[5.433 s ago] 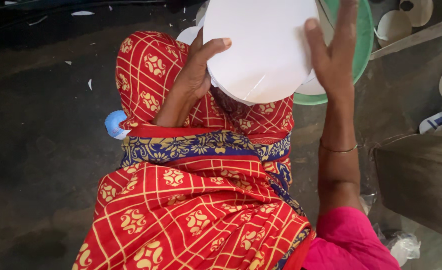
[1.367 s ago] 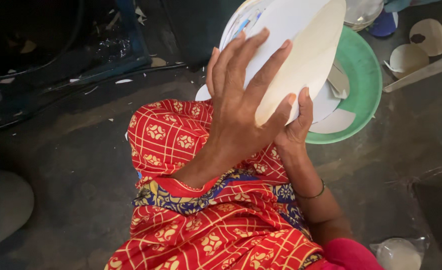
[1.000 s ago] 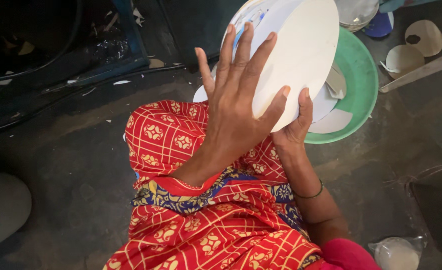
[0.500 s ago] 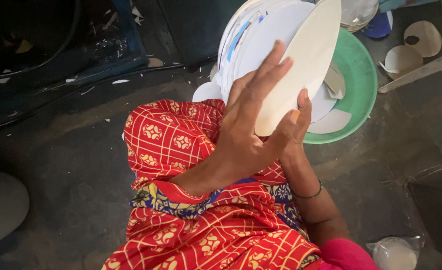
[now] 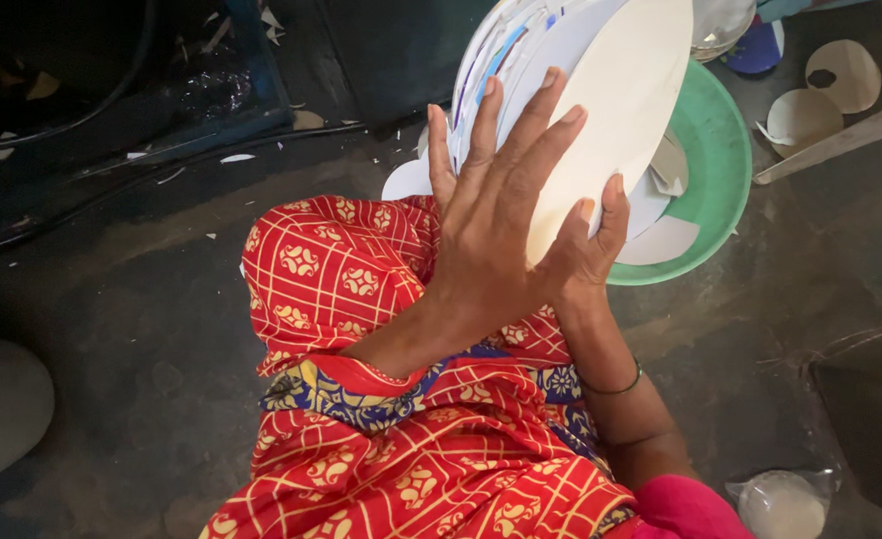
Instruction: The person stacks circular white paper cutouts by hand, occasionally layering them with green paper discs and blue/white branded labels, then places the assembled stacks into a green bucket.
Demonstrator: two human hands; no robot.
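I hold a tilted stack of white paper discs (image 5: 626, 90) above my knee, which is draped in red patterned cloth (image 5: 331, 279). Its fanned edges at the upper left show blue and purple print. My left hand (image 5: 491, 230) lies flat against the stack's face with the fingers spread. From underneath, my right hand (image 5: 589, 262), a thin bangle on its wrist, grips the stack's lower edge with the thumb up along the rim. Just behind the stack sits a green basin (image 5: 725, 150) with a few white paper pieces in it.
Loose round paper discs (image 5: 840, 75) and a wooden strip (image 5: 840, 140) lie on the dark floor at the upper right. A dark blue frame with paper scraps (image 5: 162, 110) is at the upper left. A clear plastic bag (image 5: 785, 504) is at the bottom right, a grey rounded object (image 5: 2, 409) at the left edge.
Over five seconds the stack has turned from nearly flat to steeply tilted. My left hand has slid up across its face, fingers spreading. My right hand has kept its grip below.
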